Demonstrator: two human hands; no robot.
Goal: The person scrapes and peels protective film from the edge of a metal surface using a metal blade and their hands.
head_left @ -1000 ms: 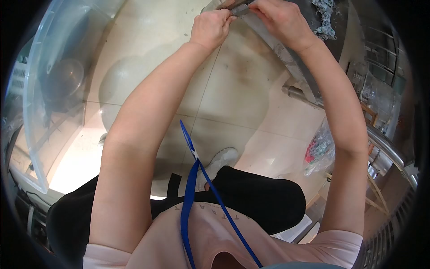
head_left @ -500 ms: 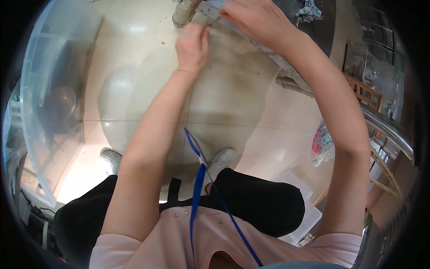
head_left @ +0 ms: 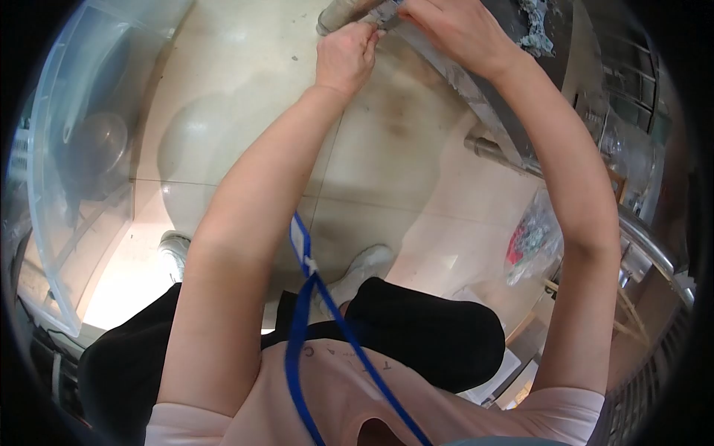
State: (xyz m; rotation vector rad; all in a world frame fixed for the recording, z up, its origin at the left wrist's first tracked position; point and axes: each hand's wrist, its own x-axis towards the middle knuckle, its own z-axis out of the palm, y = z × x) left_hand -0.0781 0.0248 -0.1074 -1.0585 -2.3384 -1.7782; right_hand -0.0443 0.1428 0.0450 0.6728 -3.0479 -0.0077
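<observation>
Working from a distance, I'm watching both hands meeting at the top of the head view. The left hand (head_left: pixel 344 58) is curling beside a small grey, smeared-looking piece (head_left: pixel 384 13) at the near corner of a dark, flat panel (head_left: pixel 563 30). Its fingers are bunching; whether they are clamping on that piece, I cannot tell. The right hand (head_left: pixel 457 33) is bending over the same corner, fingers curling inward, tips running close to the frame's top; I cannot tell if they are gripping.

The panel's long pale edge (head_left: pixel 462 93) is slanting down rightward, looking scuffed and blotchy. A crumpled, blue-grey wad (head_left: pixel 537 30) is lying on the dark surface, ragged and lumpy. Beneath, a dull rounded tube (head_left: pixel 487 149) is jutting out.

Smooth, glossy floor tiles (head_left: pixel 238 82) are showing thin straight joints. Left, a translucent plastic bin (head_left: pixel 37 171) is standing with a curved rim. Right, a wrinkled clear bag (head_left: pixel 534 238) is showing red and green within, near a shiny metal rail (head_left: pixel 647 239).
</observation>
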